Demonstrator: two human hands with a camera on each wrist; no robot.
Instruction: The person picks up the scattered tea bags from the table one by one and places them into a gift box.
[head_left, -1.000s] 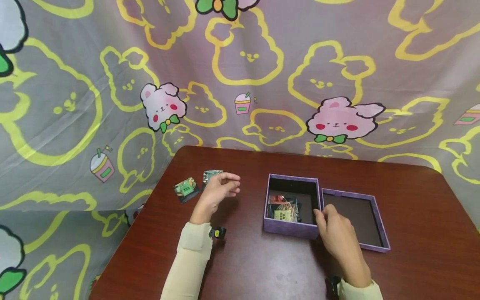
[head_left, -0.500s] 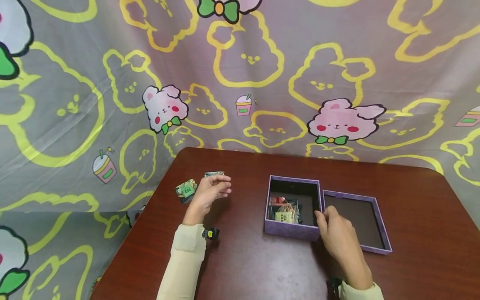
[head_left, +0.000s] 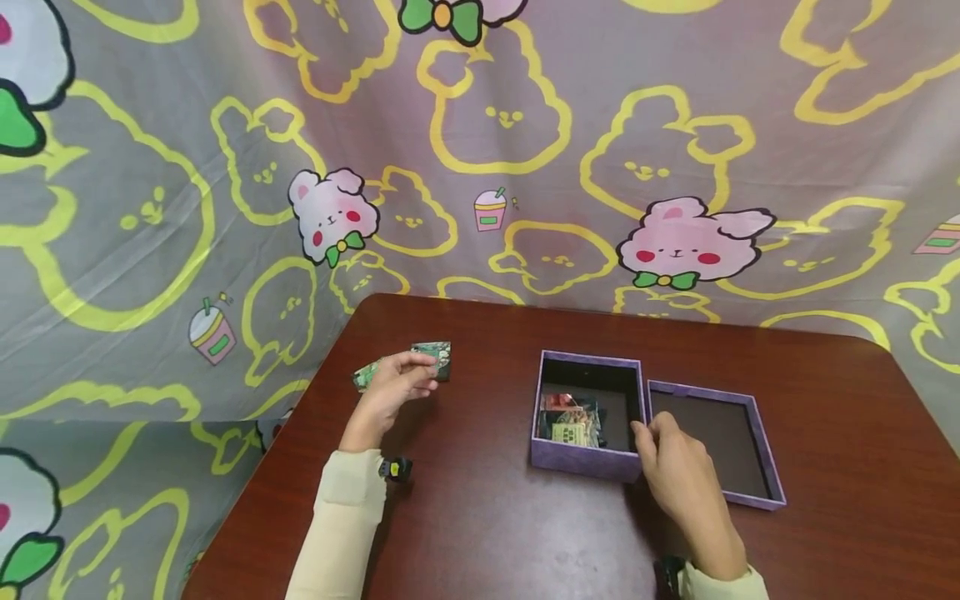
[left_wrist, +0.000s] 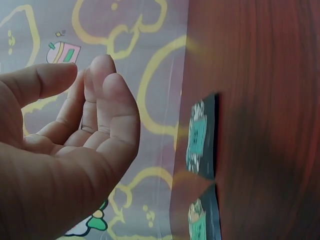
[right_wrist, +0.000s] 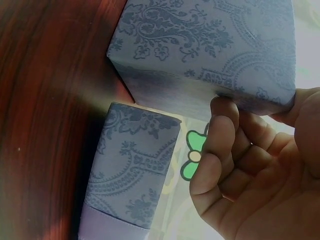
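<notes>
My left hand [head_left: 393, 387] hovers over the table's left side, fingers loosely bent, with a gap between thumb and fingertips and nothing in it. Close to it, two flat, shiny packets with green labels lie on the table: one packet [head_left: 443, 357] just past the fingertips, the other packet [head_left: 363, 377] partly hidden behind the hand. At the near right corner of a purple box [head_left: 585, 461], my right hand [head_left: 682, 471] grips the rim, thumb on one side of the wall and fingers on the other. Several similar packets [head_left: 572, 422] lie inside the box, toward its left.
The box's lid [head_left: 720, 433] lies upturned on the table, right beside the box and partly behind my right hand. Beyond the brown wooden table [head_left: 487, 517] hangs a grey curtain [head_left: 525, 125] with rabbit drawings. In the right wrist view the lid's patterned side [right_wrist: 127, 165] shows below the box.
My left hand has moved left, away from the box, and now covers much of the left packet while uncovering the other. My right hand has stayed at the box's corner.
</notes>
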